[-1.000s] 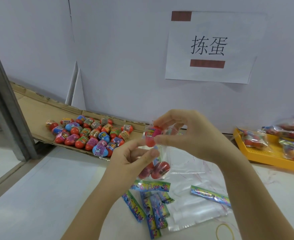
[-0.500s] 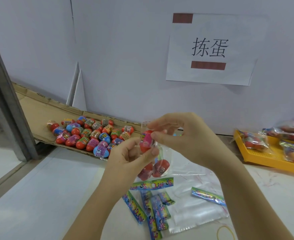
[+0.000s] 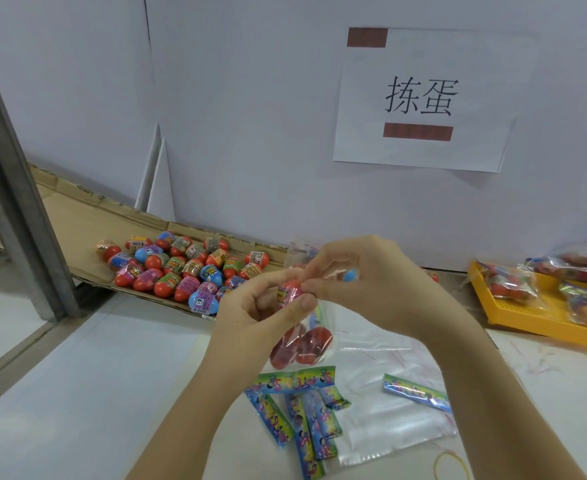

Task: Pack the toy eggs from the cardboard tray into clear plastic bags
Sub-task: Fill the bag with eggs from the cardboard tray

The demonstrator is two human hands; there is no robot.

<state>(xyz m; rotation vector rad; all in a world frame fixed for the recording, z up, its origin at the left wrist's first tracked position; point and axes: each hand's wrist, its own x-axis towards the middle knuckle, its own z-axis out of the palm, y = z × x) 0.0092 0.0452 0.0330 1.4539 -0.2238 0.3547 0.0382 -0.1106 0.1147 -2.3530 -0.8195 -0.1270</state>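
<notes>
Several red, blue and pink toy eggs (image 3: 184, 268) lie in a flat cardboard tray (image 3: 77, 216) at the back left. In front of me hangs a clear plastic bag (image 3: 306, 337) with red eggs in its bottom. My left hand (image 3: 261, 313) pinches the bag's upper part between thumb and fingers. A pink-wrapped egg (image 3: 288, 292) sits at the bag's mouth, between both hands. My right hand (image 3: 364, 278) pinches the bag's top edge there, and a blue egg (image 3: 350, 274) shows inside its curled fingers.
Empty clear bags (image 3: 392, 424) and several colourful flat packets (image 3: 295, 407) lie on the white table below my hands. A yellow rubber band (image 3: 451, 465) lies at the bottom right. A yellow tray (image 3: 527, 313) with filled bags stands at the right. A metal post (image 3: 15, 188) rises at left.
The pink-wrapped egg has sunk from above the bag's mouth down between my fingers into the bag. Both hands stayed close together around the bag's top.
</notes>
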